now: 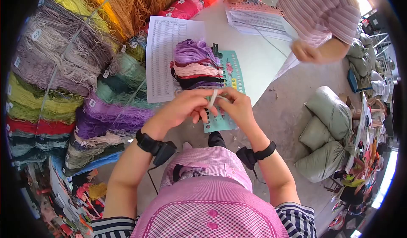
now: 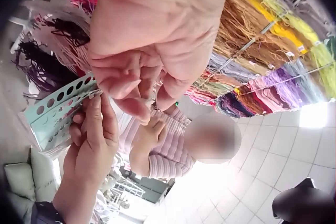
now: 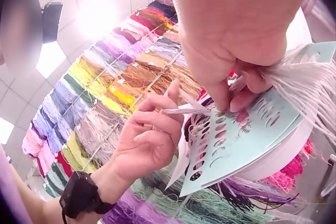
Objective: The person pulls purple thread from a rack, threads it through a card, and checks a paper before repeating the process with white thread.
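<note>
A teal card with rows of punched holes (image 1: 231, 74) carries skeins of embroidery thread, purple, pink, dark red and black (image 1: 197, 68), along its left edge. White embroidery thread (image 1: 213, 97) stretches between my two hands at the card's near part. My right hand (image 1: 238, 106) pinches it against the holed edge, and loose white strands (image 3: 302, 85) spill past that hand in the right wrist view. My left hand (image 1: 184, 106), fingers curled, holds the other end looped at its fingers (image 3: 152, 140). In the left wrist view, its palm hides part of the thread.
Bundled yarn in many colours (image 1: 63, 47) is stacked at the left. Printed sheets (image 1: 159, 55) lie under the card on the pale table (image 1: 258, 60). Across it another person (image 1: 318, 13) handles a pink holed card (image 1: 258, 8). Stuffed sacks (image 1: 326, 132) stand on the floor at right.
</note>
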Motion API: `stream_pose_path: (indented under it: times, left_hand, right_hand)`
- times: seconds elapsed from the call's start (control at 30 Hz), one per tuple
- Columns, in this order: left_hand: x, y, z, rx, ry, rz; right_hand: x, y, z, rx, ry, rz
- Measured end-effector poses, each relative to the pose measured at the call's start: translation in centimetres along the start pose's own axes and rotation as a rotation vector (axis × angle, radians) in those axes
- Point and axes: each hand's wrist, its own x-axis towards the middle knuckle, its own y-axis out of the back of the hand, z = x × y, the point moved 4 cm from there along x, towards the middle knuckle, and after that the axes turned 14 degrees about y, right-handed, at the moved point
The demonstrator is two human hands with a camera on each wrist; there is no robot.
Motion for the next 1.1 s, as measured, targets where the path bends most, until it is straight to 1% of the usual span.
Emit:
stream_pose_path:
  times: [0.03, 0.1, 0.17, 0.23, 0.27, 0.3, 0.33, 0.37, 0.4, 0.43, 0.47, 0.5, 0.57, 0.6, 0.67, 0.7, 0.77, 0.8, 0.87, 0.9, 0.97, 1.0, 1.07, 1.1]
  left_hand:
    - [0.5, -0.2, -0.3, -0.004, 0.001, 0.0]
    - [1.9, -0.2, -1.4, 0.251, 0.029, 0.053]
    - [3.5, -0.1, -2.2, 0.258, -0.012, 0.07]
    - [3.6, 0.7, -2.9, 0.259, -0.048, 0.091]
    - [2.5, 1.3, -2.4, 0.171, -0.06, 0.096]
    - [1.2, 2.0, -1.8, 0.085, -0.075, 0.1]
    - [-0.7, 3.0, -1.3, 0.033, -0.123, 0.183]
    - [-2.6, 4.3, -1.3, -0.018, -0.169, 0.265]
    - [-3.9, 5.6, -2.0, -0.017, -0.169, 0.264]
    - [-5.2, 7.0, -3.0, -0.092, -0.105, 0.243]
    - [-5.9, 7.1, -3.3, -0.165, -0.041, 0.221]
    - [-6.2, 6.6, -3.5, -0.161, -0.04, 0.22]
    - [-6.8, 5.7, -3.1, -0.123, -0.153, 0.342]
    - [-6.1, 5.8, -3.6, -0.122, -0.155, 0.344]
    - [-4.9, 6.3, -3.1, 0.631, -0.651, 0.785]
    - [-4.3, 6.3, -3.2, 0.626, -0.655, 0.787]
    - [-3.5, 6.9, -3.2, 0.491, -0.546, 0.932]
    - [-3.3, 6.7, -3.0, 0.487, -0.55, 0.93]
    - [-3.5, 6.3, -2.9, 0.129, -0.599, 0.747]
    - [-4.1, 6.2, -2.9, 0.127, -0.598, 0.751]
    - [-4.8, 5.0, -2.5, 0.256, -0.583, 0.574]
    - [-4.7, 5.3, -2.5, 0.257, -0.586, 0.573]
    - [-4.0, 4.1, -2.5, -0.005, -0.489, 0.005]
    - [-4.2, 3.3, -2.1, -0.004, -0.49, 0.0]
  right_hand:
    - [0.0, 0.1, -0.3, -0.141, -0.005, 0.002]
    - [-0.1, 0.1, -0.1, -0.134, 0.026, 0.019]
    - [0.1, 0.2, 0.3, -0.128, 0.061, 0.034]
    - [0.1, 0.1, 1.1, -0.068, 0.043, -0.049]
    - [0.2, 0.3, 0.7, -0.068, 0.048, -0.055]
    - [0.4, 0.6, 0.3, -0.044, -0.003, -0.092]
    - [0.4, 0.6, 0.1, -0.02, -0.057, -0.125]
    - [0.4, 0.4, 0.2, -0.02, -0.056, -0.125]
    - [0.2, 0.2, 0.3, -0.034, -0.015, -0.112]
    - [0.1, -0.1, 0.2, -0.048, 0.026, -0.095]
    - [0.1, -0.4, -0.1, -0.048, 0.026, -0.089]
    - [0.0, -1.0, -0.5, -0.065, 0.006, -0.125]
    - [0.0, -1.5, -1.0, -0.099, -0.012, -0.172]
    - [0.0, -1.6, -1.5, -0.098, -0.009, -0.172]
    - [0.1, -1.3, -2.3, -0.135, -0.05, -0.207]
    - [0.2, -1.2, -2.4, -0.14, -0.047, -0.21]
    - [0.3, -1.2, -2.4, -0.207, -0.037, -0.296]
    - [0.4, -1.1, -2.6, -0.212, -0.037, -0.296]
    - [0.3, -1.2, -2.9, -0.22, -0.08, -0.345]
    - [0.4, -1.2, -3.2, -0.219, -0.079, -0.35]
    - [0.4, -0.9, -3.4, -0.182, -0.168, -0.387]
    - [0.6, -0.7, -3.7, -0.184, -0.166, -0.384]
    - [0.4, -0.2, -4.0, -0.196, -0.197, -0.433]
    - [0.3, 0.1, -4.1, -0.198, -0.199, -0.429]
